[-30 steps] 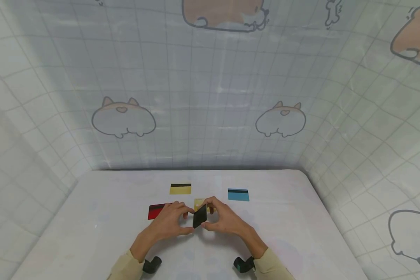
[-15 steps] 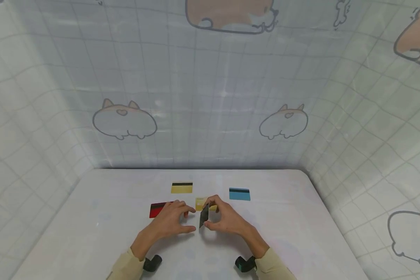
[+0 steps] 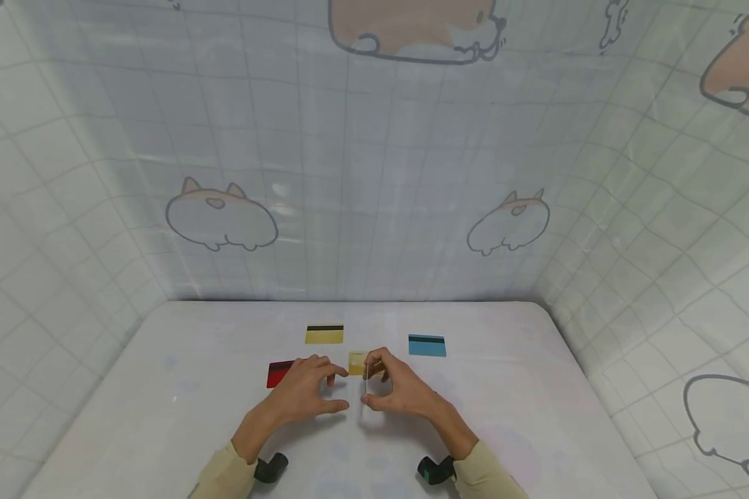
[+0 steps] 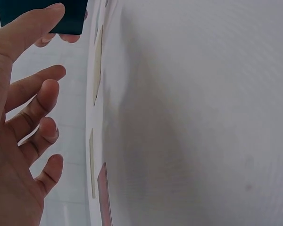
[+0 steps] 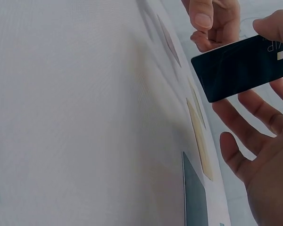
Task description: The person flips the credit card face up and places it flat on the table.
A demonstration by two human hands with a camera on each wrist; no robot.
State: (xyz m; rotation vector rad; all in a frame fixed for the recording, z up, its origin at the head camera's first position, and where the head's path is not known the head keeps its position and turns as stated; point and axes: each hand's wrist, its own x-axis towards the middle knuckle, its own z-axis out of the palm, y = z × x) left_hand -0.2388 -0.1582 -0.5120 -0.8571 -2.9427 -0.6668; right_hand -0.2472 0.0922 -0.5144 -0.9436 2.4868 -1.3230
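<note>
My right hand [image 3: 402, 391] pinches a black card [image 5: 245, 68] between thumb and fingertips, by its edges. The right wrist view shows a chip and pale lettering on the card's face. In the head view the card stands edge-on as a thin pale line above the table. My left hand [image 3: 306, 391] faces it from the left, thumb and fingers spread apart, holding nothing; a small gap separates it from the card. Just beyond the right fingers lies a yellow card [image 3: 358, 363], partly hidden. A red card [image 3: 278, 373] lies partly covered by the left hand.
Farther back on the white table [image 3: 193, 430] lie another yellow card [image 3: 324, 335] with a dark stripe and a blue striped card [image 3: 427, 345]. A patterned curtain [image 3: 374, 263] rises behind the table's far edge. Each wrist carries a black device [image 3: 271, 468].
The left fingers have come away from the black card, which both hands touched earlier. The right hand has turned the card from showing its dark face to edge-on.
</note>
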